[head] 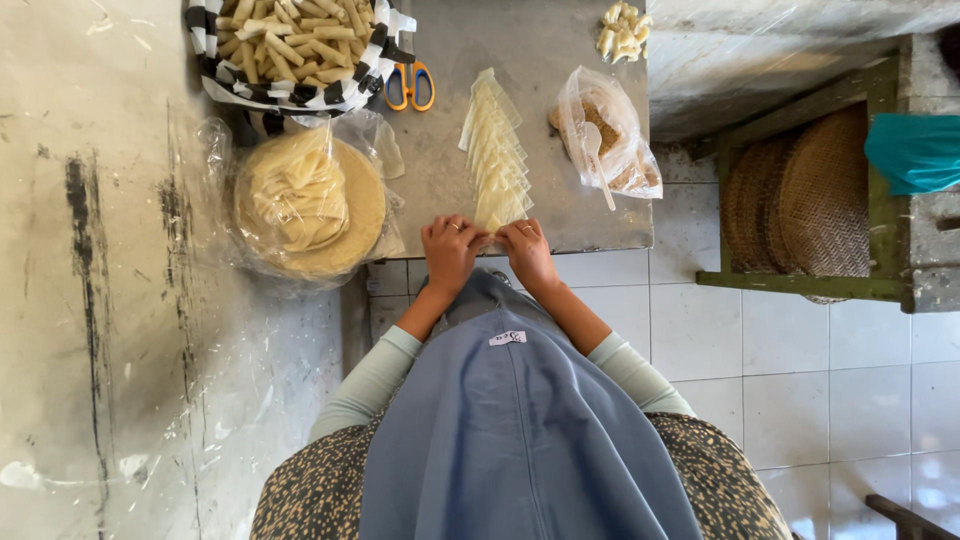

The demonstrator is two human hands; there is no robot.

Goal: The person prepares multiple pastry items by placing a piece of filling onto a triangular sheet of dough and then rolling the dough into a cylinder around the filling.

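My left hand [450, 248] and my right hand [526, 250] meet at the near edge of a grey metal table [560, 215]. Both pinch the nearest pale dough triangle [490, 222], fingers curled over it. A row of overlapping pale triangular wrappers [494, 150] runs away from my hands toward the table's far side. A clear bag of brown filling [608, 135] with a white spoon [596, 160] in it lies just right of the row.
A bag-covered stack of round wrappers [305, 205] sits at the left. A striped basket of rolled pieces [295, 45] is behind it, with orange-handled scissors [410, 85] beside. Several rolled pieces [622, 30] lie far right. Woven trays [805, 200] stand on a green shelf.
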